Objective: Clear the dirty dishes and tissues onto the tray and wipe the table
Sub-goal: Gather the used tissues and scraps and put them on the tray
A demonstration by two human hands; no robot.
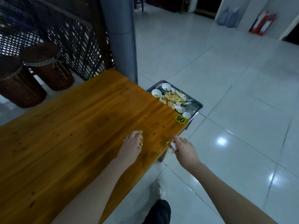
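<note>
Gripping stained tissue (pixel 141 142) on the table (pixel 72 126), left hand (pixel 131 147) curled, right hand (pixel 184 149) pinching scraps (pixel 170 147) at the edge, tray (pixel 195 107) beyond.

The left hand (pixel 131 145) and right hand (pixel 184 148) each grip stained tissue (pixel 170 145) at the table (pixel 80 126) edge.

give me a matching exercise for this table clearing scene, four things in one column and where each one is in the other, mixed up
Things
1. tray
2. number sticker
3. baskets
4. right hand

Places
a. on the floor, left of the table
b. at the table's edge, holding a crumpled tissue
c. just past the table's edge, lower than the tabletop, loaded with bowls
d. stuck on the table's corner

Pairs: 1-c, 2-d, 3-a, 4-b
</note>
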